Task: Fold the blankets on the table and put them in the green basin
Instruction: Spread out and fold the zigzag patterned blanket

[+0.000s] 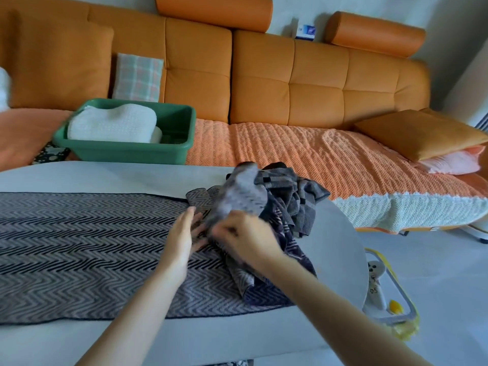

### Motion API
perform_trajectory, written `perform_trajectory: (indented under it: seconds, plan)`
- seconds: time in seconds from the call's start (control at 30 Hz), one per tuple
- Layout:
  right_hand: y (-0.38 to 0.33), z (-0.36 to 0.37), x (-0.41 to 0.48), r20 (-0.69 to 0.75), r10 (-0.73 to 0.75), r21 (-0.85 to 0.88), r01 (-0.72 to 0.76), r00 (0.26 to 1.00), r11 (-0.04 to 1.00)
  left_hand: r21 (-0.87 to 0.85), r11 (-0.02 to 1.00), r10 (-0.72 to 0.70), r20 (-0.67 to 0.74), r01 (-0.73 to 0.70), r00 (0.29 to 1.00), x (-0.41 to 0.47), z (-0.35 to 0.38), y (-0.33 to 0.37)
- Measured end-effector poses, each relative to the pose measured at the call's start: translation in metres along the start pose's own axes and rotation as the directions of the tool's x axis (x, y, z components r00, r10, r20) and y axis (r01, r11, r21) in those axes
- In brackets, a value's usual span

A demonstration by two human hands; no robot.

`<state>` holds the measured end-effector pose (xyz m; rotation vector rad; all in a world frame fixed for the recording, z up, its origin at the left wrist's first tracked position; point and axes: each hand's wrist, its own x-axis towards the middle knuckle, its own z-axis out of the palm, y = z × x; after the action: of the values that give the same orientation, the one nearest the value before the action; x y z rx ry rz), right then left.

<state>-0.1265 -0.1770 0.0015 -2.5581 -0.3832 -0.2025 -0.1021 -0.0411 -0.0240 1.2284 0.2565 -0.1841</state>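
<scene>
The left hand lies open, fingers straight, flat on the herringbone blanket, which is spread along the table. Just beside it the right hand, blurred, has its fingers curled into a dotted grey blanket, lifting it out of a crumpled heap that also holds a checked blanket at the table's right end. All three look like light, limp terry or woven cloth that would sag and bunch with no stiffness, so each is probably best pinched at two corners of one edge and shaken flat. Further off, on the orange sofa, the green basin already holds a folded white blanket, with room to its right.
</scene>
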Motion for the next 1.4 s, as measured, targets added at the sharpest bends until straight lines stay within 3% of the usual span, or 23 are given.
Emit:
perform_trajectory:
  seconds: [0.07, 0.13, 0.23, 0.33, 0.5, 0.53, 0.6, 0.83, 0.9, 1.07, 1.17, 1.3, 1.4]
  plan:
    - [-0.004, 0.023, -0.015, 0.111, -0.035, 0.015, 0.034, 0.993, 0.999, 0.069, 0.997, -0.028, -0.015, 0.029, 0.999, -0.004, -0.011, 0.006]
    - [0.000, 0.027, -0.025, 0.040, -0.018, 0.110, 0.013, 0.999, 0.994, 0.170, 0.985, -0.011, -0.001, 0.011, 1.000, -0.008, -0.018, 0.004]
    - [0.017, 0.014, -0.025, -0.126, 0.164, 0.235, -0.131, 0.978, 0.963, 0.399, 0.909, 0.113, 0.033, -0.116, 0.993, -0.009, -0.022, -0.004]
    - [0.040, 0.008, -0.020, -0.111, 0.285, 0.234, -0.254, 0.952, 0.938, 0.663, 0.705, 0.237, 0.118, -0.254, 0.964, -0.012, -0.019, -0.018]
    - [0.054, 0.015, -0.007, -0.077, 0.228, 0.021, -0.227, 0.971, 0.974, 0.915, 0.196, 0.323, 0.278, -0.352, 0.905, -0.025, -0.015, -0.047]
    - [0.054, 0.015, -0.003, -0.068, 0.217, -0.008, -0.218, 0.974, 0.976, 0.932, 0.127, 0.309, 0.289, -0.340, 0.906, -0.028, -0.015, -0.052]
    - [0.053, 0.016, 0.002, -0.040, 0.179, -0.044, -0.181, 0.983, 0.983, 0.940, 0.092, 0.320, 0.284, -0.328, 0.904, -0.031, -0.016, -0.062]
    - [0.042, 0.009, 0.026, 0.024, 0.061, -0.108, -0.058, 0.998, 0.992, 0.867, 0.272, 0.479, 0.254, -0.418, 0.840, -0.030, -0.026, -0.067]
    - [0.035, 0.005, 0.035, 0.005, 0.030, -0.125, -0.029, 1.000, 0.992, 0.825, 0.384, 0.481, 0.205, -0.415, 0.853, -0.034, -0.031, -0.058]
    - [0.001, 0.003, 0.062, -0.067, 0.035, -0.044, -0.038, 0.997, 0.998, 0.648, 0.680, 0.373, 0.097, -0.343, 0.923, -0.049, -0.034, -0.035]
    - [-0.030, 0.016, 0.080, -0.084, 0.028, 0.053, -0.023, 0.996, 0.998, 0.484, 0.850, 0.241, -0.004, -0.209, 0.970, -0.049, -0.031, -0.025]
    - [-0.073, 0.039, 0.102, -0.054, -0.028, 0.186, 0.038, 0.998, 0.982, 0.465, 0.872, 0.258, -0.174, -0.152, 0.950, -0.028, -0.044, -0.013]
    - [-0.099, 0.058, 0.116, -0.005, -0.072, 0.221, 0.072, 0.997, 0.973, 0.296, 0.947, 0.208, -0.282, -0.121, 0.937, -0.021, -0.058, -0.002]
